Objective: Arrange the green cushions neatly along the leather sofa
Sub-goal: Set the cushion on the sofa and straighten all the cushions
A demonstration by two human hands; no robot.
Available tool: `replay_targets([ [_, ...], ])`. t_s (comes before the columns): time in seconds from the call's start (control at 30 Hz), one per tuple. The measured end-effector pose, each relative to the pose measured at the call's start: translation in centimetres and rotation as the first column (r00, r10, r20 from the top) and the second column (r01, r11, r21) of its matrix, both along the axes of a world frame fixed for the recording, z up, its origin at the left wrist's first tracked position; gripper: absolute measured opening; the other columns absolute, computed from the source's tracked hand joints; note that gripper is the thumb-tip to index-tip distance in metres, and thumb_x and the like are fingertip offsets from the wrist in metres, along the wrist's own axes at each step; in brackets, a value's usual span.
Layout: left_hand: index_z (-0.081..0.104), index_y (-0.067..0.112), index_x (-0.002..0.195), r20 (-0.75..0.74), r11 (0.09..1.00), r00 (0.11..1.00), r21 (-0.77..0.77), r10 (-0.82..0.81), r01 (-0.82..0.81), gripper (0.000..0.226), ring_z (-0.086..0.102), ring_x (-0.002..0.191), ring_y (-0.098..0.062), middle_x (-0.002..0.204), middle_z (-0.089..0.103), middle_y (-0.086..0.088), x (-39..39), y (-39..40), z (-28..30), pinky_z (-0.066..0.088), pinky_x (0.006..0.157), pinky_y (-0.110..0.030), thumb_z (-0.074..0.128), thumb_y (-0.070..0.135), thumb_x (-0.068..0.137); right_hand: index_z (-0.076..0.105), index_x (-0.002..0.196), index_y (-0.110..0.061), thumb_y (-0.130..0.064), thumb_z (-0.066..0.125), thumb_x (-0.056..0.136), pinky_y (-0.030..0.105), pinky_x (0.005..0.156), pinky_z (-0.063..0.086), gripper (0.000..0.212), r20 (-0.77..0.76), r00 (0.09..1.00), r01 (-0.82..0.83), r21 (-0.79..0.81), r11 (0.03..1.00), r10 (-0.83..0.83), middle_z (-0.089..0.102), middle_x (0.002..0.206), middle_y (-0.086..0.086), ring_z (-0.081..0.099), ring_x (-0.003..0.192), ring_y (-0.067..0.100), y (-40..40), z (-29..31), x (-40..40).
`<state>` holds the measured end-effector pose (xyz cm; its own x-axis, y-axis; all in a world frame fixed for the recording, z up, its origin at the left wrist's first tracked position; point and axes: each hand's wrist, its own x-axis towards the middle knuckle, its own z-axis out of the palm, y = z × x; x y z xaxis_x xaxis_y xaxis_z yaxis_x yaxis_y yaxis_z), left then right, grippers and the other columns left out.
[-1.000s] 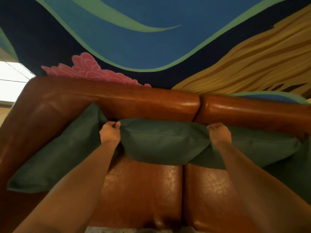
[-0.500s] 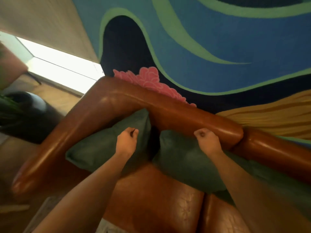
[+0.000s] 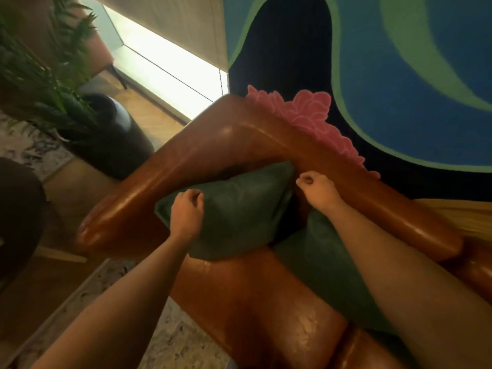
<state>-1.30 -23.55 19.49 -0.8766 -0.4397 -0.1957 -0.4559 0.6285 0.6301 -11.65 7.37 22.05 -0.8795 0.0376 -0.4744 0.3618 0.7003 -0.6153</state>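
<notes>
A brown leather sofa (image 3: 266,139) runs from the centre to the lower right. One green cushion (image 3: 239,209) leans in the sofa's left corner against the armrest and backrest. A second green cushion (image 3: 316,272) lies to its right on the seat, partly hidden under my right forearm. My left hand (image 3: 186,211) is curled on the left edge of the corner cushion and appears to grip it. My right hand (image 3: 316,190) is a loose fist against the backrest, just right of that cushion's top corner, with nothing visibly in it.
A potted plant in a dark round pot (image 3: 111,139) stands on the wooden floor left of the armrest. A patterned rug (image 3: 175,342) lies in front of the sofa. A dark piece of furniture (image 3: 16,214) sits at the left edge. A painted mural wall rises behind the sofa.
My view and both hands have moved left from the middle cushion to the sofa's corner. My left hand has slid to the corner cushion's left edge, and my right hand has left the middle cushion.
</notes>
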Motion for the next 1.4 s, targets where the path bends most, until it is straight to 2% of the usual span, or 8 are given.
replay_targets([
  [0.13,0.068,0.012,0.119,-0.025,0.995,0.995,-0.034,0.096,-0.097,0.025,0.055,0.116,-0.021,0.127,0.057,-0.008,1.1,-2.4,-0.7,0.039,0.096,-0.026,0.053,0.024,0.103,0.041,0.153,-0.014,-0.040,0.060,0.099,0.037,0.116,0.033,0.063,0.072,0.997,0.006,0.009,1.000,-0.006,0.046,0.155,0.008,0.044,0.142,0.029,-2.1,-1.7,-2.6],
  [0.3,0.058,0.018,0.124,0.024,0.961,0.961,-0.044,0.274,-0.273,0.025,0.034,0.132,-0.029,0.140,0.038,-0.009,2.6,-4.5,-2.3,0.037,0.109,-0.040,0.059,0.027,0.100,0.044,0.149,-0.004,-0.035,0.065,0.097,0.034,0.116,0.035,0.064,0.056,0.990,0.128,-0.019,0.992,-0.127,0.049,0.152,0.015,0.047,0.139,0.032,-3.8,-3.5,-4.3],
  [0.4,0.048,0.018,0.129,0.153,0.893,0.889,0.071,0.431,-0.445,0.038,0.038,0.131,-0.036,0.145,0.033,-0.015,2.8,-5.2,-2.9,0.040,0.111,-0.048,0.065,0.028,0.096,0.053,0.143,-0.005,-0.032,0.068,0.095,0.026,0.103,0.041,0.057,0.072,0.970,0.236,-0.047,0.971,-0.232,0.056,0.145,0.013,0.055,0.129,0.028,-4.1,-4.4,-4.5],
  [0.5,0.043,0.016,0.133,0.216,0.813,0.829,0.179,0.516,-0.553,0.050,0.052,0.121,-0.034,0.140,0.043,-0.014,3.0,-5.7,-3.1,0.047,0.105,-0.046,0.070,0.030,0.094,0.068,0.126,-0.008,-0.027,0.068,0.095,0.023,0.085,0.042,0.036,0.069,0.976,0.209,-0.030,0.977,-0.207,0.068,0.127,0.010,0.064,0.106,0.024,-4.0,-5.0,-4.6],
  [0.63,0.051,0.012,0.131,0.240,0.696,0.743,0.260,0.625,-0.669,0.045,0.059,0.111,-0.024,0.117,0.060,-0.006,3.1,-6.6,-3.2,0.049,0.098,-0.039,0.071,0.026,0.093,0.067,0.126,-0.008,-0.029,0.059,0.101,0.030,0.094,0.044,0.033,0.013,0.989,0.143,0.131,0.981,-0.145,0.064,0.131,0.013,0.060,0.121,0.033,-4.0,-5.1,-4.2],
  [0.97,0.056,0.017,0.128,0.105,0.813,0.846,0.238,0.523,-0.532,0.029,0.057,0.107,-0.016,0.114,0.057,0.003,0.7,-6.7,-2.2,0.048,0.089,-0.032,0.056,0.030,0.102,0.068,0.111,-0.006,-0.034,0.054,0.103,0.037,0.094,0.046,0.032,-0.161,0.938,0.327,0.114,0.938,-0.307,0.069,0.115,0.020,0.061,0.112,0.038,-2.0,-4.7,-1.6],
  [1.27,0.056,0.016,0.126,0.093,0.823,0.853,0.230,0.513,-0.520,0.028,0.057,0.102,-0.015,0.112,0.056,0.002,0.3,-6.2,-2.7,0.050,0.087,-0.033,0.056,0.030,0.102,0.070,0.116,-0.013,-0.038,0.058,0.100,0.035,0.097,0.048,0.032,-0.014,0.943,0.333,0.073,0.940,-0.333,0.068,0.111,0.009,0.062,0.110,0.030,0.1,-4.8,-1.3],
  [1.4,0.055,0.018,0.124,0.020,0.830,0.853,0.222,0.521,-0.512,0.026,0.059,0.106,-0.018,0.115,0.059,0.002,1.2,-6.0,-3.3,0.054,0.096,-0.042,0.055,0.032,0.102,0.068,0.087,-0.023,-0.044,0.063,0.094,0.047,0.095,0.057,0.022,0.038,0.941,0.335,0.025,0.942,-0.336,0.072,0.101,0.009,0.069,0.099,0.032,0.8,-5.8,-1.7],
])
